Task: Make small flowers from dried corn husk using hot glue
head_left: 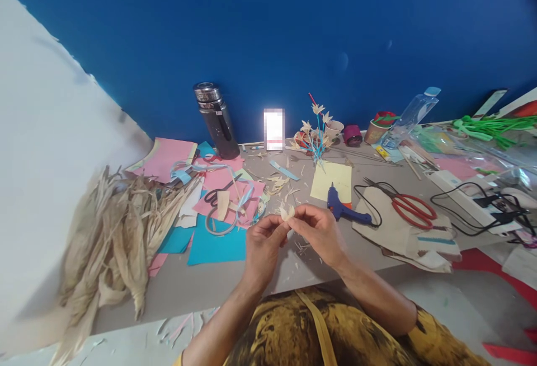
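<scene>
My left hand (263,243) and my right hand (319,230) meet above the grey table (201,282), both pinching a small pale corn-husk flower piece (287,212) between the fingertips. Thin husk scraps lie on the table under my hands. A blue glue gun (344,208) rests just right of my right hand, its black cord looping away. Behind it lies a yellow paper sheet (332,181). Finished husk flowers on blue stems (315,131) stand at the back.
A heap of dried corn husks (113,237) fills the left. Pink and blue papers with black scissors (218,193) lie left of centre. Red scissors (413,209) sit on husk sheets at right, a power strip (470,201) beyond. A dark flask (217,121) stands by the blue wall.
</scene>
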Demonstrator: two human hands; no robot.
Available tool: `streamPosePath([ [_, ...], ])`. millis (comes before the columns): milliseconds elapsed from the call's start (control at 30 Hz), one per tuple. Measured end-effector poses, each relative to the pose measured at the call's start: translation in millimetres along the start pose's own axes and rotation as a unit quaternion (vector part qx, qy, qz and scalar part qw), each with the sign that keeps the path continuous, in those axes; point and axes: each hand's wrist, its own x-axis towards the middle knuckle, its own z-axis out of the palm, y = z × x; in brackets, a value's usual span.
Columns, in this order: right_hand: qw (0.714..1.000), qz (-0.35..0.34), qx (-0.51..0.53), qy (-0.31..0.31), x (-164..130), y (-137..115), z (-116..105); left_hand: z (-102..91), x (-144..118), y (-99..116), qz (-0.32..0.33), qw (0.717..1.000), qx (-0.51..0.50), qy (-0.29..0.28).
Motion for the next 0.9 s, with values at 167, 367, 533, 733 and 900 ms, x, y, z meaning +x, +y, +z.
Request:
streamPosePath([
  [167, 1.000, 0.010, -0.005, 0.027, 1, 4, 1, 0.6, 1, 1, 0.001, 1.000, 0.028, 0.003],
  [367, 0.997, 0.015, 0.017, 0.075, 1, 8, 6, -1.5, 4, -6, -0.004, 1.000, 0.020, -0.002],
  [533, 0.996, 0.021, 0.055, 0.065, 1, 15, 5, 0.0, 5, -8, -0.005, 1.000, 0.006, -0.009],
  [733, 0.993, 0.019, 0.084, 0.083, 0, 20, -2, 4.6, 7, -11, -0.016, 1.000, 0.006, -0.025],
  [900, 0.995, -0.029, 0.023, 0.088, -4, 24, -14, 11.0, 11, -13, -0.024, 0.999, 0.006, -0.025],
])
